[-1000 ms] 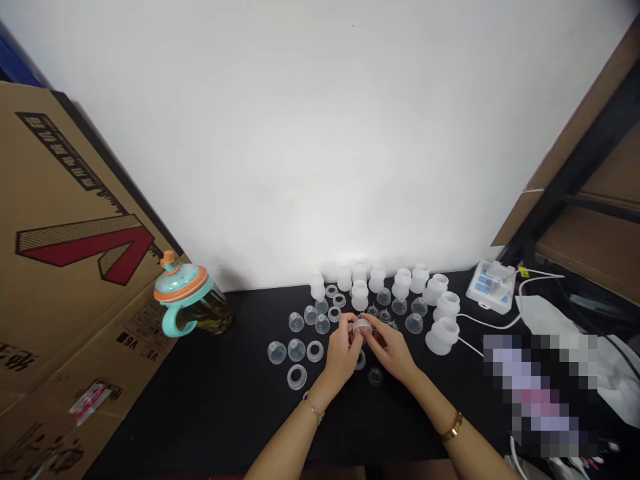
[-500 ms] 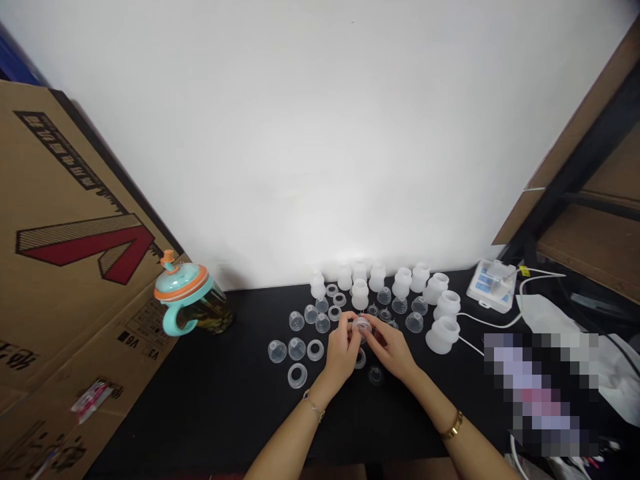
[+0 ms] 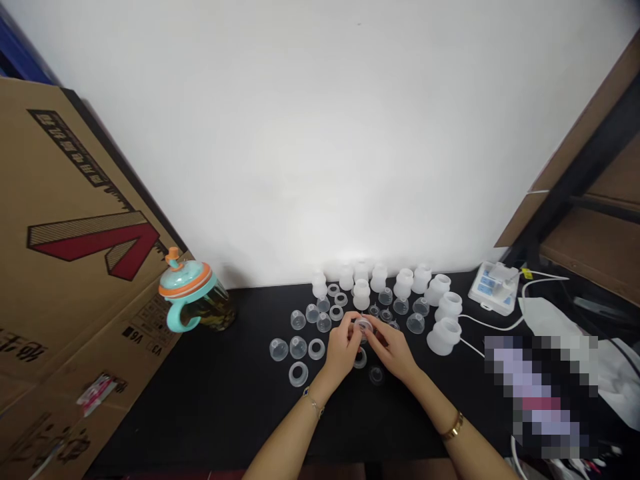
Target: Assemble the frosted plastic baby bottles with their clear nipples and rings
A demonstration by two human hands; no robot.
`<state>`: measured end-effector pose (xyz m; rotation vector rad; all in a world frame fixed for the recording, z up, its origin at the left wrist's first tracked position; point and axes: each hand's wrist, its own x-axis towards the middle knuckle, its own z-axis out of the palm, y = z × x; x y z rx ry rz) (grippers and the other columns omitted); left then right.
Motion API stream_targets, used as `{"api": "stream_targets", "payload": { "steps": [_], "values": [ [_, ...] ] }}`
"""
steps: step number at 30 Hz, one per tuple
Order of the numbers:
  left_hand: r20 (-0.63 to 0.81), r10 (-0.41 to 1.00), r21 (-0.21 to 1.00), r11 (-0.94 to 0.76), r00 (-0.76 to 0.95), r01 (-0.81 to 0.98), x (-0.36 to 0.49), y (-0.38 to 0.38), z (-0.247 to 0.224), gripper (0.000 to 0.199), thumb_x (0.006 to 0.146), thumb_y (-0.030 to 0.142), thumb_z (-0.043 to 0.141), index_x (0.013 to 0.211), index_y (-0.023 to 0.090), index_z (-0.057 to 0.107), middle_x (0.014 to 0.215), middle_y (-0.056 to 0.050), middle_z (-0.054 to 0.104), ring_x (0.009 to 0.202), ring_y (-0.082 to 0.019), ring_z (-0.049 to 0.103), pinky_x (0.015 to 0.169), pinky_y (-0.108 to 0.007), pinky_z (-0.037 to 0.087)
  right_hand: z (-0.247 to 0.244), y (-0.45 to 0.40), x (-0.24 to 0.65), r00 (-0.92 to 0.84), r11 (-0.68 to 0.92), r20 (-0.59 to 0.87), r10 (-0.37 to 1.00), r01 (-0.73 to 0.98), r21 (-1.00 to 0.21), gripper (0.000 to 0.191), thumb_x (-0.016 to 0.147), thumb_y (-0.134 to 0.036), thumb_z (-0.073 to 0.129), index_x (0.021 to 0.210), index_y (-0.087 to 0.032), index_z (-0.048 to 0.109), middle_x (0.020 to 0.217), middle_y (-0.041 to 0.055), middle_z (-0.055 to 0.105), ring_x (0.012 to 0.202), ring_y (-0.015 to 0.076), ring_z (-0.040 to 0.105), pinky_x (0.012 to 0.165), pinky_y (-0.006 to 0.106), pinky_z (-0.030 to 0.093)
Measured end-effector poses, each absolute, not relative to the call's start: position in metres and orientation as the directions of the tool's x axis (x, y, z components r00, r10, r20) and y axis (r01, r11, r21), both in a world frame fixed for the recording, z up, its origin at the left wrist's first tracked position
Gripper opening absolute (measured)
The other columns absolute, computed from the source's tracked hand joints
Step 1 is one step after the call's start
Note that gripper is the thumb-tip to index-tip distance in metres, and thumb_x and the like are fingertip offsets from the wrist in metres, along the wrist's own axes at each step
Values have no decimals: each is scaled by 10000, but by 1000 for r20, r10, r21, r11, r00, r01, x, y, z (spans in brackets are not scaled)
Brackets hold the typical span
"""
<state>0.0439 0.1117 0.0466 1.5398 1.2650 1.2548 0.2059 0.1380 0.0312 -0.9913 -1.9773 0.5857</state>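
Note:
My left hand (image 3: pixel 343 345) and my right hand (image 3: pixel 394 345) meet above the black table, fingers closed round a translucent bottle collar ring (image 3: pixel 364 324). Whether a teat sits inside it is too small to tell. Just beneath the hands lies another collar ring (image 3: pixel 360 359), partly hidden, with a clear soft teat (image 3: pixel 377 375) beside it. Left of my left hand are several clear dome caps (image 3: pixel 298 347) and loose collar rings (image 3: pixel 299 374). Beyond my fingers stands a white bottle (image 3: pixel 361 294), with small clear teats (image 3: pixel 385 315) near my right hand.
Several white bottles (image 3: pixel 443 336) curve along the back and right. A power strip (image 3: pixel 494 288) with white cables lies at the right, near white sheeting (image 3: pixel 550 323). A lidded turquoise-and-orange jug (image 3: pixel 195 293) stands at left before a large cardboard box (image 3: pixel 75 267). The black table (image 3: pixel 215 400) meets a white wall.
The view has shifted slightly, so everything appears a little to the right. Both hands keep hold of the collar ring, with only slight finger movement.

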Motion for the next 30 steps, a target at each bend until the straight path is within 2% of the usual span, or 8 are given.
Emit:
{"api": "stream_targets", "payload": {
  "steps": [6, 12, 17, 19, 24, 30],
  "values": [
    [236, 972, 937, -230, 7, 262, 45, 113, 43, 233, 970, 343, 442, 1090, 219, 599, 650, 40, 567, 509, -118, 526, 502, -209, 402, 30, 138, 206, -337, 584, 478, 811, 432, -687, 399, 997, -399, 487, 1304, -190, 633, 1035, 87, 756, 648, 162, 664, 617, 267, 545],
    [268, 961, 933, -276, 67, 233, 43, 110, 47, 244, 987, 338, 427, 1146, 211, 563, 700, 23, 606, 554, -123, 550, 535, -217, 402, 29, 139, 207, -332, 569, 464, 821, 427, -702, 401, 1007, -393, 475, 1312, -178, 623, 1064, 97, 753, 657, 166, 662, 632, 279, 545],
    [237, 971, 940, -239, 40, 243, 44, 113, 42, 205, 954, 278, 431, 1101, 206, 554, 655, 37, 572, 498, -117, 524, 500, -212, 389, 29, 139, 207, -360, 588, 467, 807, 423, -689, 395, 1009, -383, 474, 1318, -181, 615, 1165, 113, 729, 813, 198, 701, 755, 306, 568],
    [217, 975, 948, -220, 38, 231, 44, 114, 41, 199, 950, 287, 432, 1094, 208, 545, 664, 37, 582, 480, -113, 522, 483, -207, 387, 29, 139, 207, -365, 586, 462, 809, 426, -689, 400, 1013, -389, 467, 1325, -185, 611, 1157, 113, 730, 811, 201, 700, 773, 315, 570],
    [199, 979, 953, -206, 53, 222, 44, 114, 42, 205, 953, 326, 450, 1099, 214, 542, 672, 37, 600, 468, -109, 528, 468, -200, 394, 32, 138, 207, -351, 569, 451, 821, 425, -704, 415, 1013, -406, 463, 1325, -179, 615, 1056, 102, 751, 699, 183, 677, 691, 293, 562],
    [192, 980, 945, -199, 52, 259, 42, 118, 42, 141, 921, 300, 495, 1024, 212, 533, 690, 32, 637, 463, -105, 517, 454, -197, 370, 35, 137, 207, -345, 567, 452, 822, 436, -699, 418, 1015, -416, 459, 1313, -178, 628, 995, 90, 759, 682, 181, 678, 661, 282, 556]
  ]
}}
